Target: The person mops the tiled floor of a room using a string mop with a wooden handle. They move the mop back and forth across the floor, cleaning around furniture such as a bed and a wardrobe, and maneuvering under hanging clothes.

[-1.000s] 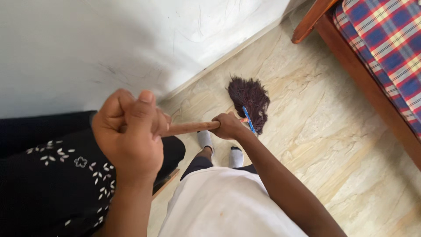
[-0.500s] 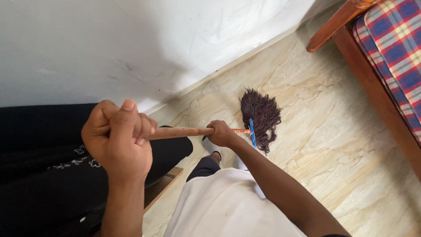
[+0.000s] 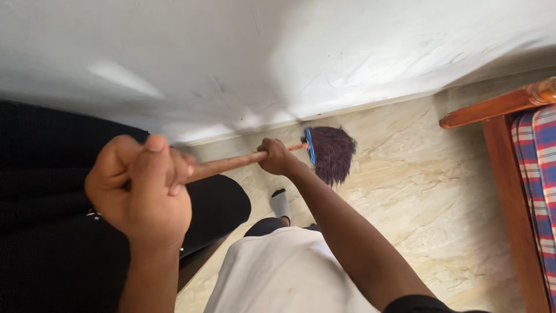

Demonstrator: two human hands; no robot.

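Both my hands grip a mop's wooden handle [image 3: 226, 164]. My left hand [image 3: 139, 188] is closed round the handle's upper end, close to the camera. My right hand [image 3: 276, 157] holds it lower down, just behind the blue clamp [image 3: 310, 146]. The dark maroon string mop head [image 3: 333, 152] lies on the cream marble-pattern floor [image 3: 417, 191], close against the base of the white wall [image 3: 289, 58]. One foot in a grey sock [image 3: 280, 203] shows below the handle.
A black fabric-covered seat [image 3: 46, 232] fills the left side. A wooden bed frame [image 3: 504, 174] with a red and blue plaid cover [image 3: 541, 156] stands at the right. My white shirt [image 3: 278, 278] fills the bottom centre.
The mop head has moved up towards the wall base and the clamp now sits on its left side. The view has swung left, so the bed has slid to the right edge.
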